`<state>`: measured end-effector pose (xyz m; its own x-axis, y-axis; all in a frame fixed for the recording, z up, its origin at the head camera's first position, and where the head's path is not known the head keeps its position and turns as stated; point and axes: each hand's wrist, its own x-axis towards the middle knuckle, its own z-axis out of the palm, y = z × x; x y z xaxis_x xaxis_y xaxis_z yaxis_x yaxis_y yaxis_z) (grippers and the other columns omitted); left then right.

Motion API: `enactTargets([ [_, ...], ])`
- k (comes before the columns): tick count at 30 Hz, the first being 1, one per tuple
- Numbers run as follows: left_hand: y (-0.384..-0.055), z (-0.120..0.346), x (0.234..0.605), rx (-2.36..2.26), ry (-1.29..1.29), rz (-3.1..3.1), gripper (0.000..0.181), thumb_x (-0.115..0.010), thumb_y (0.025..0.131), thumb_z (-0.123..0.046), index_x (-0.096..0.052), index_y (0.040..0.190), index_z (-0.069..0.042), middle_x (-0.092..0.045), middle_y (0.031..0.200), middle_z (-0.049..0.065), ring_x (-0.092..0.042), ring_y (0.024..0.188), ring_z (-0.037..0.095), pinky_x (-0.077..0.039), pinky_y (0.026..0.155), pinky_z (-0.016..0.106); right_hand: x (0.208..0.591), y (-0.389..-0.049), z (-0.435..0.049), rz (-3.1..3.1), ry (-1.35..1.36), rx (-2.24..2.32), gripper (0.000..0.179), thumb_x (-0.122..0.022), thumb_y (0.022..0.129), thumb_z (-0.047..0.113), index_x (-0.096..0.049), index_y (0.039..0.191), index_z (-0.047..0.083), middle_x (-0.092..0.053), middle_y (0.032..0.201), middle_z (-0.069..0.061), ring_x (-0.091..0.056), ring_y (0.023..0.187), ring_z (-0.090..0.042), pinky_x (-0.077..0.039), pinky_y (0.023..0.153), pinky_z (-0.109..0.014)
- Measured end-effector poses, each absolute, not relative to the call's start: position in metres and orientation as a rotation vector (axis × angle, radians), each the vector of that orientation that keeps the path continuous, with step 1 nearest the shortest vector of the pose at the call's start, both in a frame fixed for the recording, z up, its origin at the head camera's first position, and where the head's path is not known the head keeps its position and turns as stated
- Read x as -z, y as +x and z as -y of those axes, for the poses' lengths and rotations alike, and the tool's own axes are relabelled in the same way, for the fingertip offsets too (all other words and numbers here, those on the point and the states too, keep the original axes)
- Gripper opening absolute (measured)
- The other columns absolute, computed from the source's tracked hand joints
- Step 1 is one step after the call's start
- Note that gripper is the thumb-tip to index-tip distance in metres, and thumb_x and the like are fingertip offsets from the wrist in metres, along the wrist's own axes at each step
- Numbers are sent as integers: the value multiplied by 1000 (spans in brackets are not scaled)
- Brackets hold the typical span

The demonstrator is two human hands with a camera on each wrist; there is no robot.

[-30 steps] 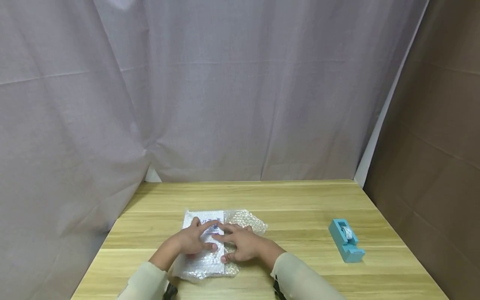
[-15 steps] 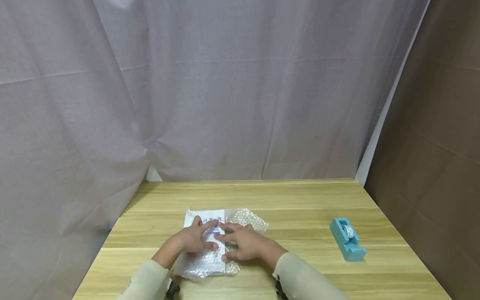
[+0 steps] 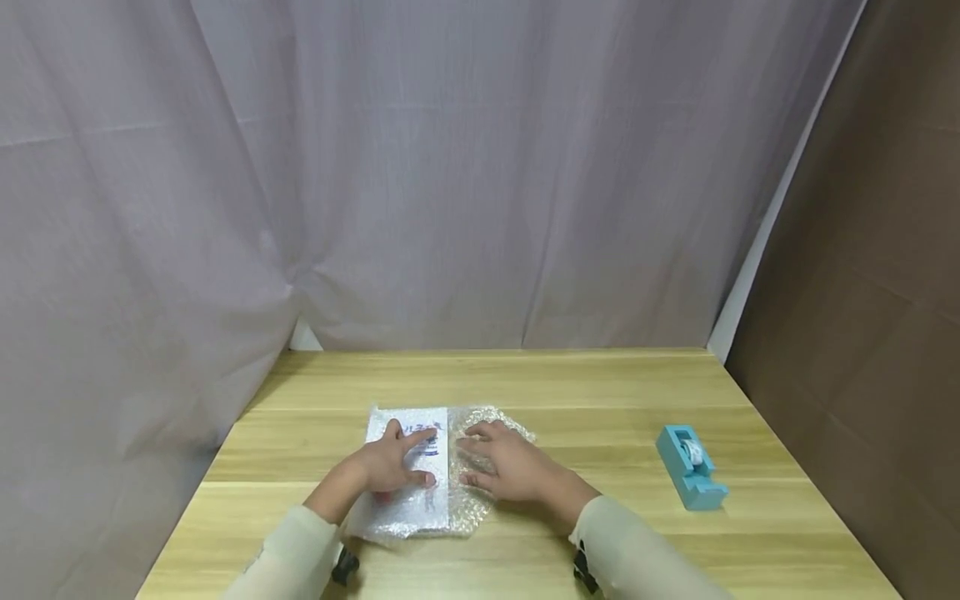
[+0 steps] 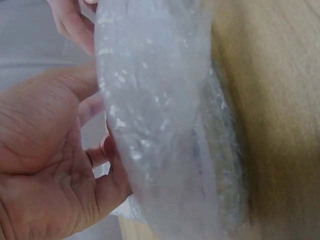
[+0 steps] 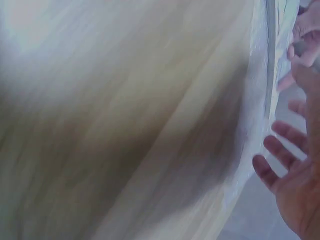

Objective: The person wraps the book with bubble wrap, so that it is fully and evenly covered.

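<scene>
A flat white rectangle with blue-purple print point(image 3: 431, 510), possibly a book, lies under clear bubble wrap point(image 3: 468, 510) on the table. My left hand point(image 3: 386, 463) rests on the wrapped rectangle, its thumb and fingers spread. In the left wrist view, the bubble wrap point(image 4: 150, 90) bulges beside that hand point(image 4: 40, 145). Over the flap of wrap to the right is my right hand point(image 3: 513, 467), fingers apart and gripping nothing. The right wrist view has this hand point(image 5: 300, 195) with loosely spread fingers; whether they touch the wrap is unclear.
A blue tape dispenser point(image 3: 692, 468) with a roll of tape stands on the right part of the wooden table point(image 3: 600, 533). Grey curtains point(image 3: 420, 183) hang behind, and a brown cloth point(image 3: 862, 317) hangs on the right.
My right hand has moved right, off the printed rectangle and over the bubble wrap flap. The left hand stays in place on it. The head view has tilted slightly down.
</scene>
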<state>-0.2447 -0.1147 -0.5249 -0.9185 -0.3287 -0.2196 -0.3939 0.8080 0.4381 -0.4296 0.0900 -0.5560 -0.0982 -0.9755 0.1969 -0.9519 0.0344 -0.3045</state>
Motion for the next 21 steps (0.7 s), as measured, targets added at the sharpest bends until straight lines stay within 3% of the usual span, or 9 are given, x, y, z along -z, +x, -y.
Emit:
enactTargets([
  [5, -245, 115, 522, -748, -567, -2853, 87, -86, 95, -45, -45, 170, -28, -43, 130, 16, -58, 78, 23, -54, 67, 37, 554, -447, -99, -2443, -1960, 622, 54, -77, 104, 38, -70, 146, 6, -68, 138, -14, -64, 124, -35, -58, 107, -58],
  [11, -244, 114, 523, -778, -574, -2841, 87, -86, 96, -44, -44, 170, -29, -41, 129, 15, -56, 68, 18, -51, 58, 31, 559, -460, -102, -2706, -1597, 583, 56, -77, 103, 43, -72, 137, -1, -67, 128, -18, -62, 114, -36, -57, 93, -56],
  [16, -245, 116, 525, -754, -567, -2853, 88, -86, 95, -46, -44, 170, -29, -43, 131, 17, -57, 71, 19, -52, 60, 32, 569, -473, -103, -2687, -1384, 710, 41, -81, 98, 38, -80, 115, 0, -73, 110, -17, -66, 104, -35, -59, 84, -62],
  [18, -246, 116, 526, -746, -562, -2860, 88, -86, 95, -46, -45, 170, -29, -43, 132, 18, -58, 73, 21, -53, 62, 34, 579, -483, -102, -2642, -1336, 811, 31, -82, 97, 35, -79, 99, 5, -73, 94, -10, -66, 90, -29, -59, 75, -54],
  [21, -245, 116, 526, -739, -557, -2865, 87, -87, 94, -47, -45, 169, -30, -44, 132, 19, -58, 76, 23, -54, 65, 37, 601, -504, -98, -2571, -1274, 926, 30, -81, 97, 35, -71, 82, 12, -67, 77, 0, -61, 73, -18, -53, 65, -37],
])
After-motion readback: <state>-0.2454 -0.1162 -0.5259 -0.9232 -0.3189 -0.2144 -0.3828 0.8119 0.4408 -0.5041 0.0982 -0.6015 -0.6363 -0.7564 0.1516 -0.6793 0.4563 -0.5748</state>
